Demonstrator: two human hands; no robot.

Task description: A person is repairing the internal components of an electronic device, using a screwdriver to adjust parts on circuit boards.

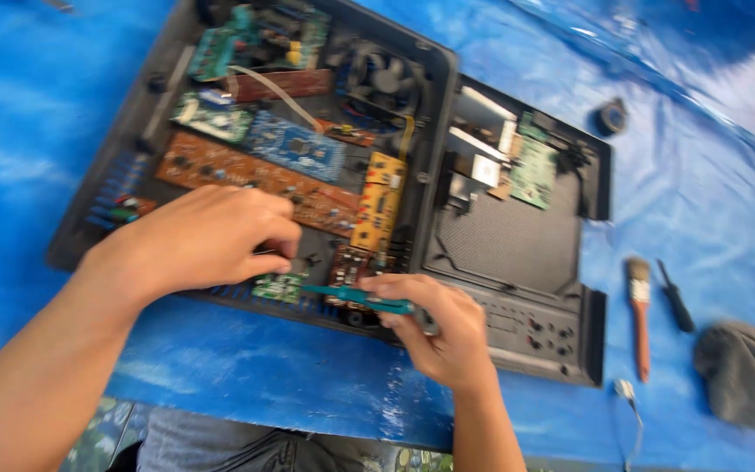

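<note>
Covering the whole work surface is a blue plastic sheet point(727, 201), and on it lies the landmark for everything else: an opened dark grey electronics housing point(434, 105) with its insides showing. Hinged open against the housing's right edge is its black cover panel point(517, 236), which carries a small green board near its top. Inside the housing sit several circuit boards, the longest being a brown circuit board point(220, 170) running across the middle, with a blue one above it and a cooling fan point(386, 74) toward the housing's upper right corner.

2 bare hands work at the housing's near edge. Reaching in from the lower left, the left hand point(207, 236) rests on the boards with fingers curled inward; motion blur hides what, if anything, they pinch. At the housing's lower right, the right hand point(443, 328) is closed around a teal-handled screwdriver point(360, 299), its shaft pointing left toward the left hand's fingertips.

Well to the right of the housing lie a crumpled grey cloth point(744, 371), a wooden-handled brush point(639, 315) and a black screwdriver point(676, 297).
</note>
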